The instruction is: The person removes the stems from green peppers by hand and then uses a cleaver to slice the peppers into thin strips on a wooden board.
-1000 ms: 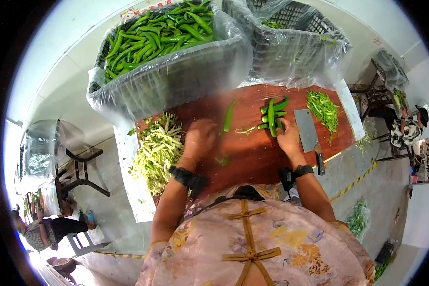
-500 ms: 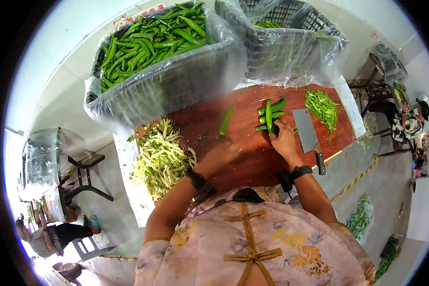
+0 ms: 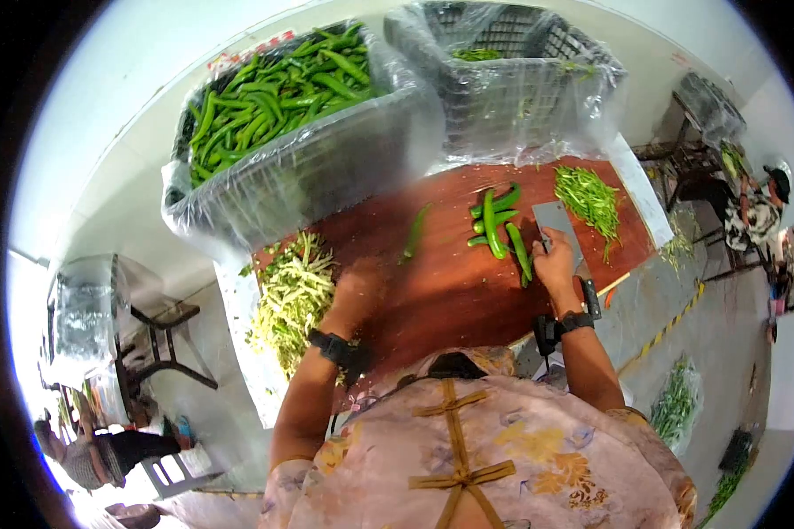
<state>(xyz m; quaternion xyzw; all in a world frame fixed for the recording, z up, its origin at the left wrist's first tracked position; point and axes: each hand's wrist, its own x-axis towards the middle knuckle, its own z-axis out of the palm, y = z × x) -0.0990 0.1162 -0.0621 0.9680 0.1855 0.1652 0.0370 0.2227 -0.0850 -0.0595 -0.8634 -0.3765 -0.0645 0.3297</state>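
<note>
My left hand (image 3: pixel 358 295) is blurred at the right edge of a pile of pale green pepper cores (image 3: pixel 284 295); its fingers are smeared by motion. My right hand (image 3: pixel 553 263) is over the lower left part of a cleaver (image 3: pixel 558 220), its fingers curled against a small dark thing too hidden to name. Several whole green peppers (image 3: pixel 494 223) lie left of the cleaver on the red-brown board (image 3: pixel 450 300). One blurred pepper (image 3: pixel 416 233) rests alone nearer the middle. Shredded green pepper (image 3: pixel 588 200) is heaped right of the blade.
A plastic-lined crate (image 3: pixel 300 163) of green peppers stands at the back left. Beside it is another lined crate (image 3: pixel 529 106) with some green shreds. A person (image 3: pixel 106 454) is at the far left, another (image 3: pixel 754 212) at the far right. A bag of greens (image 3: pixel 677 401) lies on the floor.
My right hand has moved right, from the peppers to the cleaver. One more pepper lies slanted beside the group. My left hand has moved left to the pale pile.
</note>
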